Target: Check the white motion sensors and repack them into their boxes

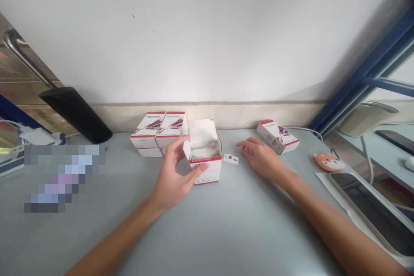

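Observation:
My left hand [174,177] grips a white and red carton [208,174] marked "DETECTOR", its thumb across the front and its fingers at the left side flap. The carton stands upright with its lid [202,131] raised at the back. Inside lies something pale and wrapped, which I cannot make out. Just right of the carton, a small white plastic part [231,158] rests on the table. My right hand [260,155] is held low, to the right of that part and apart from it. Its fingers are loosely bent and spread, with nothing clearly held.
Two similar closed cartons [158,131] stand at the back left, and another carton [278,136] lies behind my right hand. On the right are an orange animal-faced item [329,162] and a large phone-like device [371,207]. A black upright object [76,114] stands at left.

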Available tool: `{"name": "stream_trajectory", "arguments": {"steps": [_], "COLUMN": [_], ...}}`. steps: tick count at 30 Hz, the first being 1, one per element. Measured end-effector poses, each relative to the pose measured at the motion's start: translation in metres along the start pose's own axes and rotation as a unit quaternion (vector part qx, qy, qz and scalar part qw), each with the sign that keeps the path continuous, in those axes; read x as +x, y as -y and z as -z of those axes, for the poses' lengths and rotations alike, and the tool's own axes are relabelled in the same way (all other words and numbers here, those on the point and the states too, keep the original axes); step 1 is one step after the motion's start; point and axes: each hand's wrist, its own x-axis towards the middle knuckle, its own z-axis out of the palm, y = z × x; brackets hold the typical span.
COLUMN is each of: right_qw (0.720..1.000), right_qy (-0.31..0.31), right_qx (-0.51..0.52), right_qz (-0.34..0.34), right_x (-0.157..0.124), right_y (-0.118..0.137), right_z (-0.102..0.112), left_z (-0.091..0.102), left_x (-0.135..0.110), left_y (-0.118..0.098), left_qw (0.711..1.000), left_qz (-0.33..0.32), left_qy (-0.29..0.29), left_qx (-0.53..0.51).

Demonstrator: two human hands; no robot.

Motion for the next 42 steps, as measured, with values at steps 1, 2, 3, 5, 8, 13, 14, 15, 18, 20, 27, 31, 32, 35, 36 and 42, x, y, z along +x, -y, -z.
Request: {"name": "stream_trajectory", "arguments": {"steps": [1,2,3,5,8,13,14,15,18,20,27,31,32,35,36,42], "right_qw": [1.0,1.0,1.0,1.0,0.999,0.999,0.999,1.0,0.998,0.994,0.941,0.929,0.927,0.929,0.932,0.95], "right_qy": [0.003,0.008,0.012,0.014,0.026,0.039,0.025,0.006,-0.065,-0.108,-0.266,-0.25,-0.258,-0.277,-0.274,-0.263], "right_qx": [0.007,0.011,0.011,-0.003,-0.02,-0.014,-0.019,-0.024,-0.011,0.015,0.17,0.075,0.036,-0.018,-0.01,0.068], "right_qz": [0.001,0.006,0.013,0.024,0.019,0.005,0.005,0.006,0.014,0.029,0.124,0.261,0.268,0.246,0.238,0.153], "right_x": [-0.001,-0.001,-0.002,-0.003,-0.002,0.0,0.0,0.0,0.0,0.0,-0.025,-0.042,-0.043,-0.043,-0.043,-0.043], "right_y": [-0.001,-0.002,-0.003,-0.007,-0.016,-0.021,-0.02,-0.017,-0.008,0.002,0.07,0.103,0.106,0.107,0.107,0.108], "right_z": [0.002,0.004,0.006,0.01,0.016,0.017,0.017,0.016,0.016,0.019,0.044,0.052,0.052,0.05,0.049,0.04], "left_z": [-0.001,-0.002,-0.003,-0.004,-0.004,-0.002,-0.002,-0.002,-0.002,-0.003,-0.004,-0.005,-0.005,-0.006,-0.006,-0.008], "left_x": [-0.002,-0.004,-0.006,-0.009,-0.012,-0.01,-0.009,-0.008,-0.006,-0.006,-0.011,-0.017,-0.018,-0.018,-0.018,-0.019], "left_y": [-0.001,-0.002,-0.002,-0.001,0.003,0.007,0.007,0.007,0.009,0.01,0.004,-0.014,-0.019,-0.032,-0.035,-0.039], "left_qw": [1.0,0.999,0.999,0.996,0.993,0.991,0.99,0.99,0.987,0.986,0.979,0.978,0.977,0.967,0.963,0.948], "left_qz": [-0.006,-0.011,-0.02,-0.045,-0.074,-0.088,-0.096,-0.104,-0.119,-0.129,-0.141,-0.139,-0.137,-0.153,-0.163,-0.215], "left_qy": [-0.007,-0.016,-0.025,-0.041,-0.038,-0.041,-0.044,-0.048,-0.055,-0.053,-0.062,-0.003,0.007,0.014,0.015,-0.001], "left_qx": [0.012,0.025,0.039,0.065,0.089,0.093,0.089,0.086,0.089,0.088,0.132,0.155,0.164,0.202,0.215,0.236]}}
